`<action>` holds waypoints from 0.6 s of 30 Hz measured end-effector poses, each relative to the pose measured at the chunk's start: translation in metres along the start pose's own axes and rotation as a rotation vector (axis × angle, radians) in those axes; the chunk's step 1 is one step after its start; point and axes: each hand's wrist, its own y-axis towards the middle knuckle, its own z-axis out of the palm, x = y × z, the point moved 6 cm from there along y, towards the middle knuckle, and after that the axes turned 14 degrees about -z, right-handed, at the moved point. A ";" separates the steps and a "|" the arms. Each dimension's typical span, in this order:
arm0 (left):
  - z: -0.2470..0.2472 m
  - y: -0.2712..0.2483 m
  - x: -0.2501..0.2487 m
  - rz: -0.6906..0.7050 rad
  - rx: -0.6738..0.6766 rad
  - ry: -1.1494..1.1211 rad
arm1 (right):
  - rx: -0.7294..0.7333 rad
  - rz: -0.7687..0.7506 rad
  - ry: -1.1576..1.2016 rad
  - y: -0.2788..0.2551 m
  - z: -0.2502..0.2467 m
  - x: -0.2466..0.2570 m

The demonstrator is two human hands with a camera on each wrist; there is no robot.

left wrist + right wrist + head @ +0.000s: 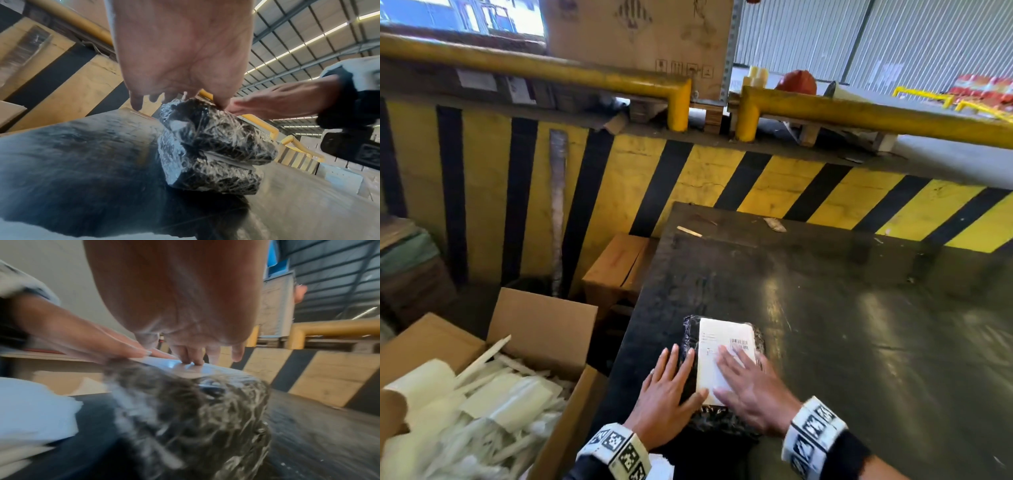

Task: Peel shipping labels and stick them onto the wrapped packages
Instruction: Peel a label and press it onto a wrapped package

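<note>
A black package (pixel 688 337) wrapped in shiny film lies on the dark table (pixel 842 325) near its front left corner. A white shipping label (pixel 717 346) with a barcode covers most of its top. My right hand (pixel 748 387) lies flat on the label, fingers straight and pressing down. My left hand (pixel 667 387) rests flat on the package's left edge, fingers straight, thumb touching the label's near corner. The left wrist view shows the package's (pixel 207 146) crinkled near end. In the right wrist view my fingertips (pixel 193 360) press on the label (pixel 185 368).
An open cardboard box (pixel 544 329) full of white label backing strips (pixel 482 404) stands left of the table. Behind the table rises a yellow-and-black striped wall (pixel 774 181) with yellow rails (pixel 876 113). A wooden crate (pixel 616 270) sits beside the table's left edge.
</note>
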 end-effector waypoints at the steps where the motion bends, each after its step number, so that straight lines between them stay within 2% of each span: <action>1: 0.002 0.000 0.001 -0.011 0.032 -0.026 | 0.026 -0.037 -0.017 -0.005 0.004 0.005; 4: 0.005 0.000 0.000 -0.036 0.078 -0.071 | 0.075 -0.067 -0.075 0.002 0.005 0.001; 13: 0.009 0.002 0.003 -0.099 0.072 -0.056 | 0.072 0.062 -0.088 0.080 -0.034 -0.026; 18: 0.009 0.001 0.006 -0.116 0.079 -0.035 | 0.017 0.039 -0.059 0.076 -0.030 -0.021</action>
